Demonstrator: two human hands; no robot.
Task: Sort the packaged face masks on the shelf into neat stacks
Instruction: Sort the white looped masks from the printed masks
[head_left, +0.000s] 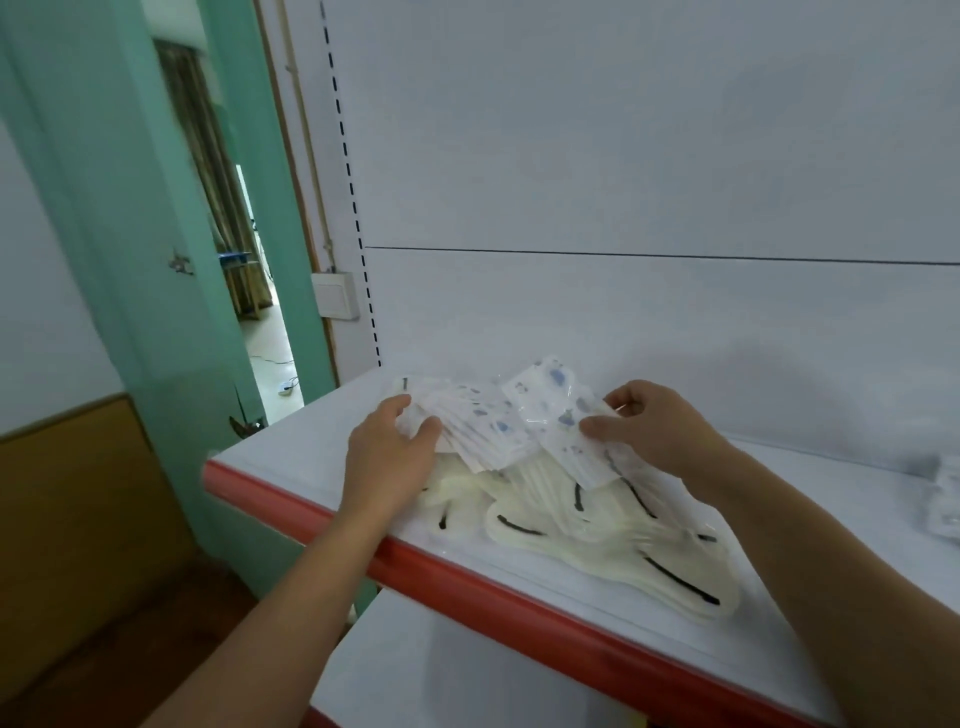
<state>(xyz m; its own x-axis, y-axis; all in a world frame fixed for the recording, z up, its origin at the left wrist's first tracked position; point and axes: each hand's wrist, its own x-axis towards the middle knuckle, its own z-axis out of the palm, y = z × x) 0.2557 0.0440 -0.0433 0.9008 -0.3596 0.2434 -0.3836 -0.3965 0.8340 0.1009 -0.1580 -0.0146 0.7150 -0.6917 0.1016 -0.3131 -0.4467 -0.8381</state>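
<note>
Holding the fan of printed masks (483, 423) at centre frame, my left grip (395, 447) curls round its left end, I judge to stop the packets sliding while they are squared. My right grip (652, 428) pinches the right edge of one printed packet (558, 415), tilted up over the fan, likely to lay it on top. Both hang above the cream masks (597, 530) sprawled on the shelf (291, 457). Bare shelf at left and upper right offers stacking room. The red front lip (467, 584) runs close below the cream pile, so nothing should be pushed that way.
</note>
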